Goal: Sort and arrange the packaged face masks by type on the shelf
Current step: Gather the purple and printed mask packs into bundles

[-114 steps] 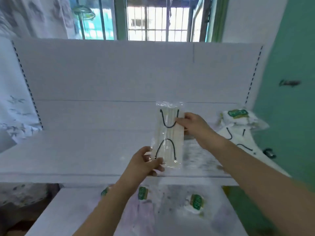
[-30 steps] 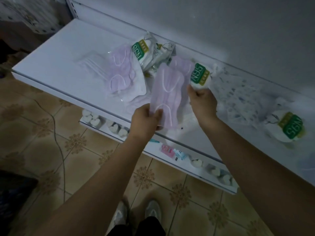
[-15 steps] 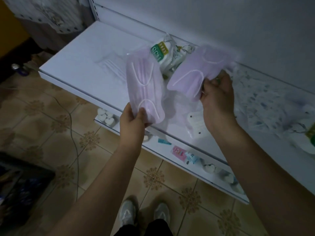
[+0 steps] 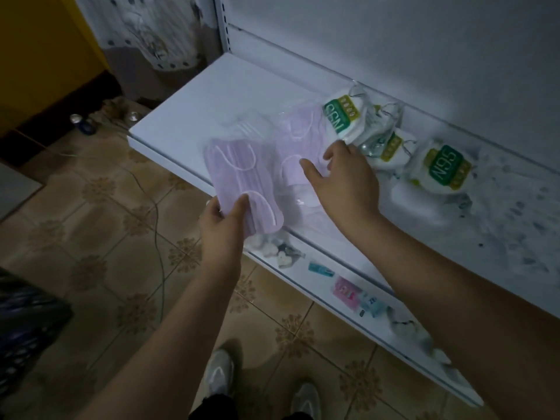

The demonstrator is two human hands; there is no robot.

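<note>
My left hand point(image 4: 224, 225) pinches the near end of a packaged purple mask point(image 4: 239, 180) and holds it over the front edge of the white shelf point(image 4: 194, 98). A second purple mask pack point(image 4: 300, 137) lies flat on the shelf, and my right hand point(image 4: 345, 177) rests on it with fingers spread. Just right of that hand sit several white N95 packs with green labels, one at the back point(image 4: 339, 116) and one farther right point(image 4: 445, 168). A clear pack of white masks point(image 4: 245, 125) lies behind the purple ones.
A lower shelf point(image 4: 348, 286) below holds small packets and heart-shaped items. The shelf's back panel point(image 4: 394, 40) rises behind the masks. Tiled floor point(image 4: 115, 225) and my shoes point(image 4: 218, 374) lie below; a dark crate point(image 4: 27, 325) stands at the left.
My right hand has laid its purple pack down on the shelf and opened over it. My left hand still holds its purple pack, now lower and farther left.
</note>
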